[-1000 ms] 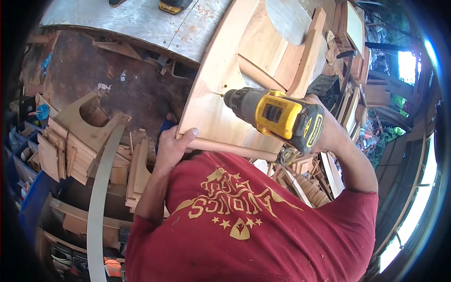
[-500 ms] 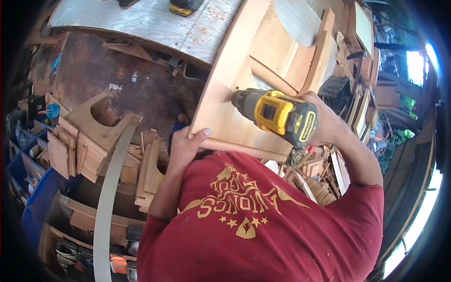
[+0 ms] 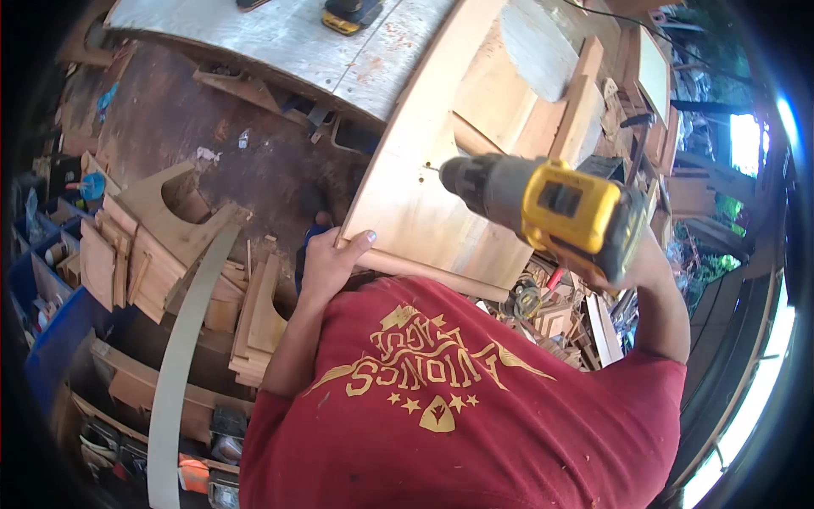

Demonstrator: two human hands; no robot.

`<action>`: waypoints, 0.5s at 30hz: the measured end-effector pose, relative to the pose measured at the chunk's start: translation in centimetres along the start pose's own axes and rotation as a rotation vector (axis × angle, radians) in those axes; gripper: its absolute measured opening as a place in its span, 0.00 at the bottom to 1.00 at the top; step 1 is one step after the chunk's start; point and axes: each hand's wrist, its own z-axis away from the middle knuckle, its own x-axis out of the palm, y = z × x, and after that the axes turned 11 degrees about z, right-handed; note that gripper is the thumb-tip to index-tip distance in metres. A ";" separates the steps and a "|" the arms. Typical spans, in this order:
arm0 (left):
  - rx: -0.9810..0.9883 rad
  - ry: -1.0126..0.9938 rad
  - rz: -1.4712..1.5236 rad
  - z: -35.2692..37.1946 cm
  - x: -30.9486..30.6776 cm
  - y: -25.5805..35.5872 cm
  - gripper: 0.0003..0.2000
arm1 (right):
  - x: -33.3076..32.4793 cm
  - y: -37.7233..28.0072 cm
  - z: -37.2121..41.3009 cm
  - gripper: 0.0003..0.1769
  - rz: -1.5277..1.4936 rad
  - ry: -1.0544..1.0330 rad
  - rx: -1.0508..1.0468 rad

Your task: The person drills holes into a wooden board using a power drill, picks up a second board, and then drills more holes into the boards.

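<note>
My right hand (image 3: 629, 265) grips a yellow and black cordless drill (image 3: 543, 208), its bit held just off two small holes in a curved wooden panel (image 3: 415, 170). The panel is part of a light wooden piece that leans on the bench. My left hand (image 3: 326, 259) clamps the panel's near lower corner, thumb on top. A round wooden rail (image 3: 441, 276) runs along the panel's near edge, against my red shirt.
A grey workbench top (image 3: 280, 42) holds another yellow drill (image 3: 348, 15). Stacks of cut wooden parts (image 3: 148, 246) lie on the floor at left, with a long grey curved strip (image 3: 182, 356). Blue bins (image 3: 47, 305) stand at far left. More wood offcuts (image 3: 551, 318) pile at right.
The drill has backed away from the panel and moved right, so its bit is out of the wood and the holes show. My left hand has kept its grip.
</note>
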 end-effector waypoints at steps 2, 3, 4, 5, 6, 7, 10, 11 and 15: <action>-0.017 0.006 -0.008 0.5 0.3 0.9 0.17 | 0.9 1.5 1.0 0.25 0.106 0.047 -0.009; -0.025 0.016 -0.009 0.7 0.5 1.3 0.17 | 1.6 2.1 0.9 0.26 0.067 0.139 -0.048; -0.035 0.031 -0.007 0.7 0.7 1.5 0.17 | 2.1 2.0 0.9 0.27 0.111 0.171 -0.041; -0.037 0.030 0.015 0.6 0.7 1.3 0.17 | 2.4 2.4 0.8 0.27 0.142 0.204 -0.108; -0.044 0.027 0.035 0.5 0.6 0.9 0.17 | 2.6 2.9 0.6 0.28 0.169 0.236 -0.172; -0.054 0.022 0.050 0.6 0.5 0.6 0.17 | 2.9 3.1 0.6 0.29 0.192 0.268 -0.232; -0.102 0.019 0.101 0.6 0.5 0.8 0.18 | 3.0 2.7 0.6 0.25 0.180 0.259 -0.212; -0.099 0.017 0.102 0.4 0.4 0.7 0.18 | 3.0 2.7 0.7 0.24 0.244 0.271 -0.238; -0.098 0.019 0.099 0.2 0.1 0.3 0.18 | 3.5 2.0 0.4 0.19 0.165 0.285 -0.195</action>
